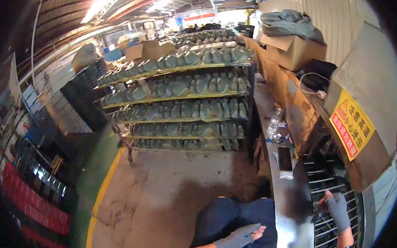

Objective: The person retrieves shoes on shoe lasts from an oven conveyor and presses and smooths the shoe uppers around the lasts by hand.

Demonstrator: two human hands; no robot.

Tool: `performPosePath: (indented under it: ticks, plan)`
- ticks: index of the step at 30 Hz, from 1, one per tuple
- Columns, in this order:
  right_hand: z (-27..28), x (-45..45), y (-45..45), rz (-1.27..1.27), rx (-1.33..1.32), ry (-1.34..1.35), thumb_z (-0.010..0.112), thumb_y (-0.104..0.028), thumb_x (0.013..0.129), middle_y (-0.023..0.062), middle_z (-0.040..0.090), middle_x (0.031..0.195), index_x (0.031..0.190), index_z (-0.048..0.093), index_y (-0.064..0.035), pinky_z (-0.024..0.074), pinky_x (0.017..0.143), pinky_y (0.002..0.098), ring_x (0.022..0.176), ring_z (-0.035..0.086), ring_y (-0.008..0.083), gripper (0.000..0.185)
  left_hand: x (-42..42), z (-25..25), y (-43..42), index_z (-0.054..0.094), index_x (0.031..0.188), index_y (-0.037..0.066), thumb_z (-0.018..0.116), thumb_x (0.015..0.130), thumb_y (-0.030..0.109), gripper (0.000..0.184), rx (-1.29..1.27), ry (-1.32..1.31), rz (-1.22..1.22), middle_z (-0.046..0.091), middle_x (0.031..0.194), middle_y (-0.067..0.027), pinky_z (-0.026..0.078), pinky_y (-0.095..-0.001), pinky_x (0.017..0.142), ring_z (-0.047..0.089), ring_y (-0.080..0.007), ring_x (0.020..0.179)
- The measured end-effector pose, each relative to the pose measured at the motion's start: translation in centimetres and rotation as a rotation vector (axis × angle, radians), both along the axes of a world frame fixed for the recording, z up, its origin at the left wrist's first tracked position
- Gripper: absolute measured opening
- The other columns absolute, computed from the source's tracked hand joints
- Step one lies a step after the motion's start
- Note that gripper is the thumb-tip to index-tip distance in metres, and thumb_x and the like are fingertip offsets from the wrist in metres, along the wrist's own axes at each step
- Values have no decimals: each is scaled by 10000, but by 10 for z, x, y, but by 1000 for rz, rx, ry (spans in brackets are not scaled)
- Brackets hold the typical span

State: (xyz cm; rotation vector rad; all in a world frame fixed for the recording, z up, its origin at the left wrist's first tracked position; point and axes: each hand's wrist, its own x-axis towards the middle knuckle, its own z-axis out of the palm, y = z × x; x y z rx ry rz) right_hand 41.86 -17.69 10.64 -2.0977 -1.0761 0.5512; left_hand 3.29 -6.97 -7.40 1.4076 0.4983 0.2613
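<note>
Left hand (pixel 241 238) released above lap (pixel 257 213); right hand (pixel 337 210) over bars (pixel 325 233), grip unclear; cloth (pixel 288 23) tops carton (pixel 296 54).

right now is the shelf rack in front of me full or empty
Full or nearly: rows of grey-green pieces line all five shelves of the rack.

A long, shiny table (pixel 292 199) holds a black phone (pixel 285 159), a clear bottle (pixel 273 125) and some small bits (too tiny to name). Metal bars (pixel 325 222) run beside it. A big rack (pixel 177 96) has rows of lumpy gray-green things (pixel 198 89) on five shelves. It stands on a gray floor (pixel 160 180) with a yellow line (pixel 101 195).
</note>
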Motion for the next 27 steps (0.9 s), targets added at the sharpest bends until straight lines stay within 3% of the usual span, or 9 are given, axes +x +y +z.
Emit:
performPosePath:
  ticks: [5,7,11,15,16,17,18,25,27]
  plan:
    - [17,-40,26,90,-38,1085,492,-606,1110,260,760,845,1078,640,53,657,637,411,693,779,357,677,57,65,-22,441,1603,16,750,1045,235,674,-15,-275,-51,543,1504,-124,485,-323,1122,531,-213,1367]
    - [-3,-37,41,174,3,958,568,-528,1105,259,775,912,1152,682,68,661,681,419,736,780,344,608,59,69,-16,489,1569,22,743,1052,268,626,63,-311,-7,599,1394,-91,506,-309,1075,572,-186,1277]
    - [-45,23,53,297,-137,-69,904,-383,864,157,793,1155,1343,719,-18,615,885,379,1012,761,236,630,13,42,-1,650,1386,35,662,1091,413,480,-392,-115,145,733,1112,-29,551,-301,938,661,-117,1028]
    - [-130,184,60,166,-144,-388,974,-262,657,236,638,1472,1518,558,3,444,1211,494,1412,574,413,993,-21,1,-11,605,1484,23,636,1113,355,499,-541,146,196,716,1274,-53,533,-321,1028,655,-145,1125]
    - [-185,260,58,122,-37,-644,942,-191,673,226,632,1483,1488,580,10,450,1209,495,1408,578,406,914,-16,4,-17,675,1330,30,646,1099,335,383,-354,164,311,731,1157,-74,551,-338,946,664,-173,1020]
    - [-204,307,69,138,-59,-595,881,-96,763,229,675,1416,1438,614,13,503,1162,480,1355,625,383,734,-12,5,-22,744,1175,38,657,1085,315,305,-168,188,413,746,1040,-94,569,-354,864,673,-202,916]
    - [-200,336,76,78,-143,-555,880,-106,768,224,679,1404,1433,617,12,505,1151,476,1340,628,378,724,-10,-17,-8,598,1497,29,637,1112,358,508,-364,372,207,708,1304,-58,520,-329,1058,644,-143,1159]
    - [-219,399,92,-149,-380,-524,872,-181,803,191,705,1318,1394,643,7,515,1071,452,1238,649,346,661,0,-31,-3,594,1494,22,643,1112,344,503,-500,204,156,696,1329,-48,505,-326,1078,622,-135,1204]
    - [-221,401,85,-167,-394,-512,870,-202,813,182,712,1294,1383,651,6,518,1048,444,1209,655,337,645,9,29,7,735,1138,69,684,1083,346,287,-533,99,174,702,1009,-18,546,-299,836,636,-137,937]
